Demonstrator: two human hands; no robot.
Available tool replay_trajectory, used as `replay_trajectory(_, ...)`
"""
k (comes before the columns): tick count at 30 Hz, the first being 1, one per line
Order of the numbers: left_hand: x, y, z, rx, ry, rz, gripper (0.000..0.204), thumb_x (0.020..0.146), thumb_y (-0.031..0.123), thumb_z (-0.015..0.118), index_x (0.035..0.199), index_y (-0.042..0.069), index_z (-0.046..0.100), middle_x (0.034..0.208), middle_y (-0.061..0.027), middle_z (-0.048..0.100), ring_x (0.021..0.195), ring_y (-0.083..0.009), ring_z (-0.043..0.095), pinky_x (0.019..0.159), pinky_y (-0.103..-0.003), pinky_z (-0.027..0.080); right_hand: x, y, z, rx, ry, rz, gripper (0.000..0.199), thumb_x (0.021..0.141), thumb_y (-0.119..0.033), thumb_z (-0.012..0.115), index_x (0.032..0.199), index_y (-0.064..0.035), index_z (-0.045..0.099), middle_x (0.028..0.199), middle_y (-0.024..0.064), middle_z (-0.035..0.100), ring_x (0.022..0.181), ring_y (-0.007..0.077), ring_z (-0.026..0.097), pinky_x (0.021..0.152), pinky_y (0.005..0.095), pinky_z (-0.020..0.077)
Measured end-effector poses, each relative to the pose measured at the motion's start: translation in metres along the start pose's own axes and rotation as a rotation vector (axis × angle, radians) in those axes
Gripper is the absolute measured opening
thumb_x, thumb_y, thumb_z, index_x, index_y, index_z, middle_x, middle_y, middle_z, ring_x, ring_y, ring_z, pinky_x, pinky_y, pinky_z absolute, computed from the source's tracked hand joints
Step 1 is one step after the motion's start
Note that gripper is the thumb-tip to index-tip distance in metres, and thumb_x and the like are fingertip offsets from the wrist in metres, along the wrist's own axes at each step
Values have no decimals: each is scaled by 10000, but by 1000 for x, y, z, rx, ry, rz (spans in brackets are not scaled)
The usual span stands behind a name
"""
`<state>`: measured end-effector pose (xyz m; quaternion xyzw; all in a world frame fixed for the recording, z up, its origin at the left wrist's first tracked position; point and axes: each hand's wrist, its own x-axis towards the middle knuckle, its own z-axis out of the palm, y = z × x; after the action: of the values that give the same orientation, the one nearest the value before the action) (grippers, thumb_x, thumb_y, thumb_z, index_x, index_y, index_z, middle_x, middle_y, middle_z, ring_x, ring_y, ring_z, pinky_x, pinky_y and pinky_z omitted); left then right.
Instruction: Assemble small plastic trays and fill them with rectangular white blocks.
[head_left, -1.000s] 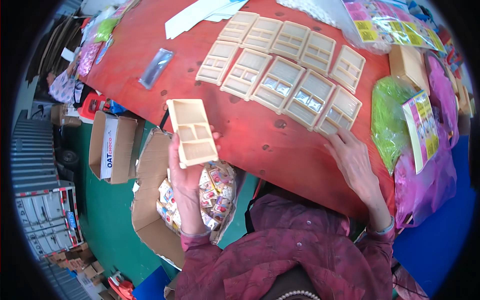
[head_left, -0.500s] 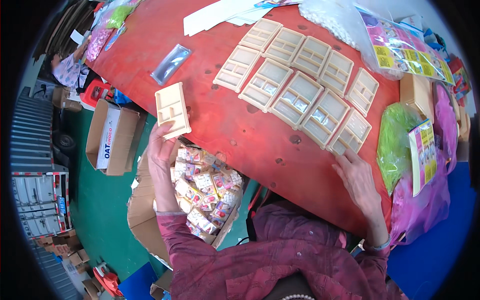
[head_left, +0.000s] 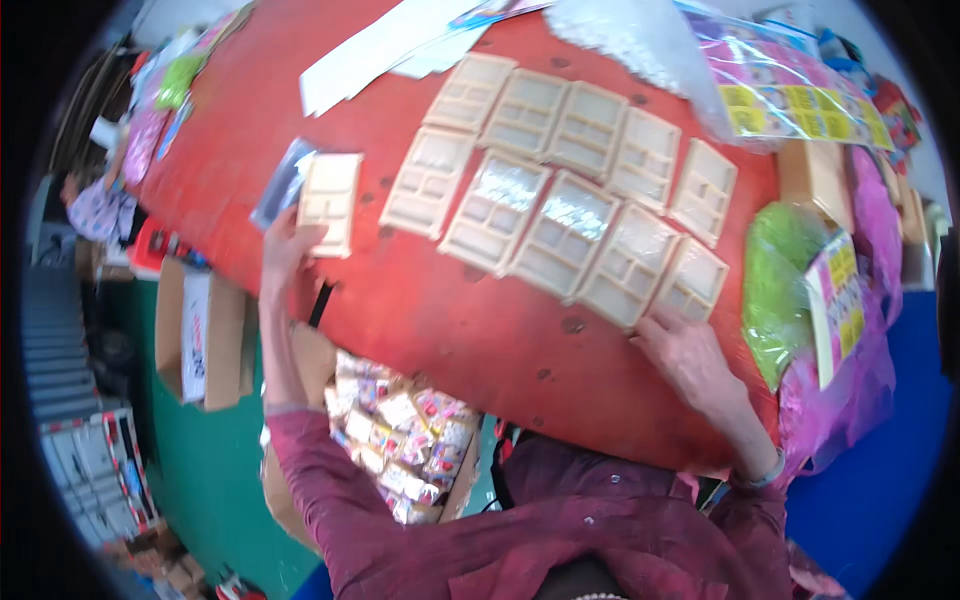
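My left hand [head_left: 287, 250] is closed on the near end of a beige compartment tray [head_left: 340, 187] at the left of the red table. That tray is low over the table or on it, beside a clear plastic packet [head_left: 283, 180]; contact is unclear. My right hand [head_left: 688, 350] has its fingers extended against the near edge of another beige tray [head_left: 697, 277], at the near right end of a group. Several similar compartment trays [head_left: 530, 107] lie in two slanting rows. Shiny clear film or packets show in some, such as the middle tray [head_left: 563, 235].
White sheets [head_left: 380, 55] lie at the back, near a clear bag of white pieces [head_left: 630, 45]. Green shred [head_left: 780, 300] and pink bags [head_left: 850, 400] crowd the right edge. Below the table, a cardboard box [head_left: 295, 480] holds small packs; another box [head_left: 205, 335] stands left.
My left hand has lowered its tray toward the table, beside the clear packet. My right hand stays at the end tray. The whole view has shifted slightly.
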<state>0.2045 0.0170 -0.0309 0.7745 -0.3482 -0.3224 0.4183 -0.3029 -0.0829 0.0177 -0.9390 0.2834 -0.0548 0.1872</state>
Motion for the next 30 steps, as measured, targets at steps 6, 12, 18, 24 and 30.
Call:
replay_trajectory(6, -13, 29, 41, 485, 363, 229, 376, 808, 151, 660, 1128, -20, 561, 1029, -209, 634, 913, -314, 625, 750, -388, 481, 24, -1, -16, 72, -25, -101, 127, 799, -75, 583, 802, 9, 488, 779, 147, 478, 721, 323, 542, 617, 425, 451)
replay_trajectory(12, -15, 34, 50, 936, 498, 371, 246, 848, 94, 590, 1080, 17, 567, 918, -194, 579, 826, -398, 565, 736, -472, 441, 53, 7, -48, 20, -31, -114, 159, 770, -72, 589, 817, 14, 463, 797, 149, 468, 740, 331, 528, 629, 424, 439)
replay_trajectory(18, -16, 69, 78, 980, 597, 567, 232, 845, 20, 553, 1075, -1, 580, 899, -180, 556, 852, -373, 552, 740, -459, 439, 116, 96, -57, -367, 454, -62, 251, 740, -17, 583, 969, -2, 482, 913, 153, 460, 870, 311, 494, 716, 417, 431)
replay_trajectory(24, -2, 140, 143, 707, 363, 740, 200, 838, 5, 552, 1027, -38, 600, 901, -198, 565, 827, -380, 555, 717, -448, 424, 124, 173, -82, -1103, 167, 277, 557, 746, -133, 607, 1257, -12, 420, 1202, 156, 434, 1151, 306, 413, 931, 508, 339)
replay_trajectory(30, 30, 183, 212, 583, 166, 815, 209, 812, 11, 580, 1014, -40, 600, 885, -205, 570, 837, -380, 567, 725, -429, 434, 115, 252, -116, -1369, 294, 168, 505, 811, -169, 541, 1279, -10, 437, 1152, 130, 509, 1118, 266, 474, 932, 413, 385)
